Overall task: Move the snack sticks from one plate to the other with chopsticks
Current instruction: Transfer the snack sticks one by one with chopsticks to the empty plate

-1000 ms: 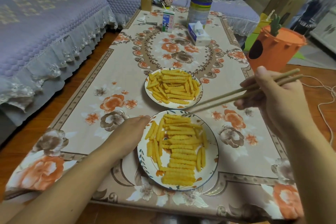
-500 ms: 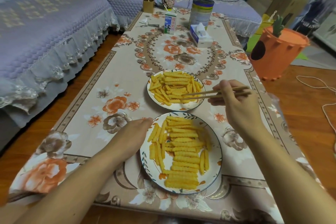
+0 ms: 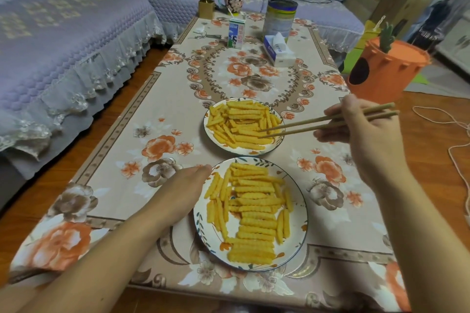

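Two white patterned plates hold yellow crinkle-cut snack sticks. The far plate (image 3: 278, 119) carries a loose pile of sticks (image 3: 239, 124). The near plate (image 3: 301, 213) carries sticks (image 3: 254, 213) laid mostly in rows. My right hand (image 3: 363, 134) grips a pair of wooden chopsticks (image 3: 318, 123); their tips rest among the sticks at the right side of the far plate, slightly apart. My left hand (image 3: 183, 193) lies flat on the tablecloth, fingertips against the near plate's left rim, holding nothing.
At the far end of the floral-cloth table (image 3: 114, 160) stand a milk carton (image 3: 236, 33), a tin can (image 3: 278, 18), a tissue box (image 3: 278, 51), a mug (image 3: 233, 1) and a small gold box (image 3: 206, 7). A sofa (image 3: 63, 40) runs along the left; an orange bin (image 3: 384, 71) stands right.
My right hand came down from a raised position to the far plate, then drew back a little rightward; the chopstick tips stay in the sticks. My left hand has not moved.
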A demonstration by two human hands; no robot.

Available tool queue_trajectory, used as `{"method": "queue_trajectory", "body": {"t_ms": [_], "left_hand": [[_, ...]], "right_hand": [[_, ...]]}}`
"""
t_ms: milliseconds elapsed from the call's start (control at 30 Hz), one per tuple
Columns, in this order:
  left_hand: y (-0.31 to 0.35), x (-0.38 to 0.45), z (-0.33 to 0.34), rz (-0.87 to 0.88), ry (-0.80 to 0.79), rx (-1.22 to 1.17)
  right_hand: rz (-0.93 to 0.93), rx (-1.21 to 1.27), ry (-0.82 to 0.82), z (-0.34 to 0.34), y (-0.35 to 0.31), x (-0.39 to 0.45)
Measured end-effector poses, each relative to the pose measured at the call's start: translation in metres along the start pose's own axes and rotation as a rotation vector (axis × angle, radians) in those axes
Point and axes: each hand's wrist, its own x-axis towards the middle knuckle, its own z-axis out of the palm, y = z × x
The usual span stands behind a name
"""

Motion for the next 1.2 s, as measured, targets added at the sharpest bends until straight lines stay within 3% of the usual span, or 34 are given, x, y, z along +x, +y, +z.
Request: {"method": "queue_trajectory", "body": {"t_ms": [367,667,900,1200], "left_hand": [[-0.001,-0.001,-0.001,0.004,-0.016,-0.012],[-0.002,-0.001,-0.002,-0.021,-0.030,-0.057],[0.005,-0.004,0.000,0.013,0.013,-0.029],[0.005,-0.006,-0.001,0.008,-0.016,-0.058]], "right_hand": [[-0.022,-0.173,-0.034,0.034,0.039,0.004],[-0.042,-0.023,-0.006,0.015,-0.005,-0.003],[0.130,-0.106,-0.260,-0.006,-0.056,-0.017],[0.098,-0.284,-0.437,0.011,-0.049,-0.023]]}}
